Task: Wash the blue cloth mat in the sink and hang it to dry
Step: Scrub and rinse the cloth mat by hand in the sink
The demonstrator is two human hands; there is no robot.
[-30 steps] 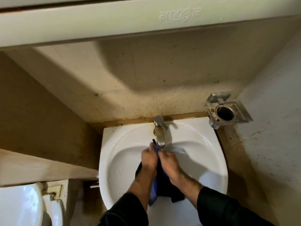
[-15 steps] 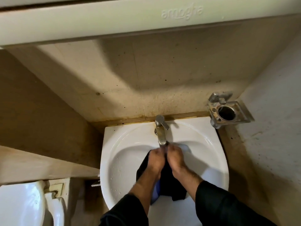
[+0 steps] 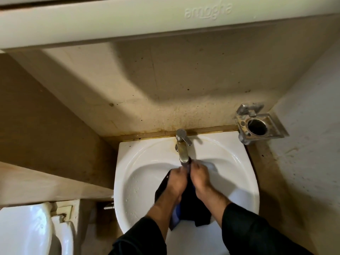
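Stained beige walls close tightly round a white sink [image 3: 128,181] — a wall just to its right and a ledge at its left rim, with a toilet [image 3: 27,230] at near left. Over the basin, the left hand [image 3: 175,183] and right hand [image 3: 199,176] sit side by side, each gripping the blue cloth mat [image 3: 191,208] bunched under the faucet [image 3: 182,150] spout; its dark folds hang down between the forearms. A metal holder [image 3: 257,126] juts from the far right wall.
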